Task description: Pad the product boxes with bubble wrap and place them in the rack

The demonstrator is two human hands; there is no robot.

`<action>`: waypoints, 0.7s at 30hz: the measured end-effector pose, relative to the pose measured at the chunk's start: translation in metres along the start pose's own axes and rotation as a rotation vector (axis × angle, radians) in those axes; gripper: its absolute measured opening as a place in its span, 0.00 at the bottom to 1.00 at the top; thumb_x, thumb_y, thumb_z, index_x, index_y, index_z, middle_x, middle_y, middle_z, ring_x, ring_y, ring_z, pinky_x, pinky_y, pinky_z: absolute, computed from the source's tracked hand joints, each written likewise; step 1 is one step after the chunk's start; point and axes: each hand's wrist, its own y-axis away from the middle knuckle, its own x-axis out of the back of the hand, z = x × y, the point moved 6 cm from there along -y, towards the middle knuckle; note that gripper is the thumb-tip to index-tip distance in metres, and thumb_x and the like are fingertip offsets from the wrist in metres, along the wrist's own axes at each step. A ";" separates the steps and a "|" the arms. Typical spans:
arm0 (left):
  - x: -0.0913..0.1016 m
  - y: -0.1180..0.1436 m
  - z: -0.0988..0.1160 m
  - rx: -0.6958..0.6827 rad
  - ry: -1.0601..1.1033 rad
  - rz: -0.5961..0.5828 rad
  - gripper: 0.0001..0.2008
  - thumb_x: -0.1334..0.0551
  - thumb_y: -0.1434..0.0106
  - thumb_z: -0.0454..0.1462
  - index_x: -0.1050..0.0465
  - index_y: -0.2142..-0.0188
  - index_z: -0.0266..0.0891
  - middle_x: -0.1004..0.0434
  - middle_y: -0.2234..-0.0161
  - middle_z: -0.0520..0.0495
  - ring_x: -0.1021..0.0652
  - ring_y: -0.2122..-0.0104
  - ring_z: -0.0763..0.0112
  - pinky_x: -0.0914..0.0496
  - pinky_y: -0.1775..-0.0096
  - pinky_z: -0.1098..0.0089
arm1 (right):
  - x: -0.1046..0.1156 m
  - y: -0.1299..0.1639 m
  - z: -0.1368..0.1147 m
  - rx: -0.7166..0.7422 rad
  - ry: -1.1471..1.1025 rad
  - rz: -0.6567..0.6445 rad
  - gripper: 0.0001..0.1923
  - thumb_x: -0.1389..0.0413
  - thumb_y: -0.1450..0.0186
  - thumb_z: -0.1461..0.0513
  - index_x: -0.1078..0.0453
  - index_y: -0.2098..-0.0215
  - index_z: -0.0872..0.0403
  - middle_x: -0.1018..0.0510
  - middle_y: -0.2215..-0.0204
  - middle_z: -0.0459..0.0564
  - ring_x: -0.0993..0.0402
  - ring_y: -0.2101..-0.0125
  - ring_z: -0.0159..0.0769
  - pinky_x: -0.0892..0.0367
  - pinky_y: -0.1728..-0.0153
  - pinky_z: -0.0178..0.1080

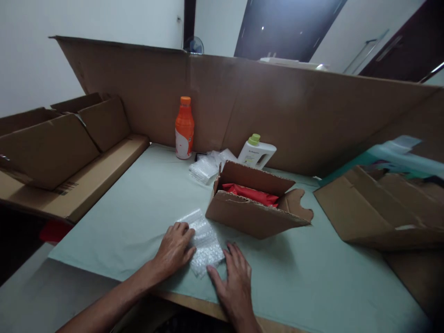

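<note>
A flat piece of clear bubble wrap [204, 238] lies on the pale green cloth, between my two hands. My left hand [176, 247] rests on its left edge with the fingers lying over the plastic. At the lower right corner of the wrap is my right hand [234, 277], thumb and fingers apart, the tips touching the edge or just beside it. Just beyond the wrap stands an open cardboard box [256, 217] with a red packet [251, 194] inside. How far down the packet reaches is hidden by the box wall.
Behind the box are more bubble wrap [204, 169], a white bottle with a green cap [255, 152] and an orange bottle [184, 129]. A cardboard partition [294, 106] closes off the back. Cardboard boxes stand left [52, 143] and right [374, 212].
</note>
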 end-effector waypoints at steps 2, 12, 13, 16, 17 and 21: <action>-0.002 -0.006 0.004 0.031 0.041 -0.039 0.08 0.43 0.41 0.30 0.26 0.63 0.38 0.22 0.60 0.39 0.26 0.56 0.54 0.33 0.51 0.53 | -0.006 -0.015 -0.008 -0.005 -0.101 -0.030 0.11 0.44 0.34 0.52 0.25 0.62 0.50 0.20 0.50 0.58 0.27 0.47 0.54 0.33 0.48 0.56; -0.003 -0.005 -0.007 0.321 0.978 -0.175 0.13 0.38 0.46 0.45 0.25 0.75 0.37 0.32 0.79 0.52 0.32 0.75 0.72 0.39 0.70 0.71 | 0.029 -0.027 0.022 -0.598 -0.915 -0.053 0.20 0.36 0.42 0.46 0.33 0.71 0.52 0.26 0.75 0.45 0.29 0.73 0.35 0.31 0.69 0.35; -0.003 -0.004 -0.013 0.380 1.067 -0.152 0.12 0.36 0.48 0.45 0.25 0.77 0.37 0.32 0.80 0.53 0.33 0.75 0.72 0.39 0.70 0.71 | 0.034 -0.024 0.027 -0.641 -0.949 -0.021 0.20 0.36 0.42 0.46 0.34 0.70 0.52 0.25 0.74 0.46 0.28 0.72 0.36 0.31 0.68 0.36; -0.003 0.005 -0.033 0.525 1.220 -0.101 0.13 0.31 0.52 0.45 0.27 0.78 0.36 0.30 0.79 0.52 0.31 0.76 0.73 0.36 0.70 0.71 | 0.052 -0.016 0.048 -0.742 -0.921 0.079 0.20 0.36 0.44 0.46 0.36 0.68 0.51 0.26 0.76 0.44 0.28 0.74 0.36 0.32 0.71 0.36; -0.002 0.009 -0.040 0.562 1.232 -0.094 0.14 0.30 0.53 0.46 0.26 0.76 0.36 0.29 0.78 0.51 0.30 0.76 0.73 0.35 0.70 0.71 | 0.059 -0.014 0.058 -0.757 -0.859 0.097 0.21 0.35 0.45 0.47 0.36 0.67 0.50 0.26 0.76 0.43 0.29 0.75 0.35 0.33 0.72 0.35; 0.017 0.026 -0.074 0.634 1.069 0.086 0.27 0.31 0.48 0.50 0.26 0.54 0.35 0.20 0.63 0.41 0.21 0.69 0.63 0.28 0.71 0.67 | 0.088 -0.011 0.094 -0.699 -0.419 0.071 0.25 0.39 0.44 0.45 0.31 0.57 0.53 0.23 0.73 0.47 0.26 0.71 0.40 0.31 0.67 0.40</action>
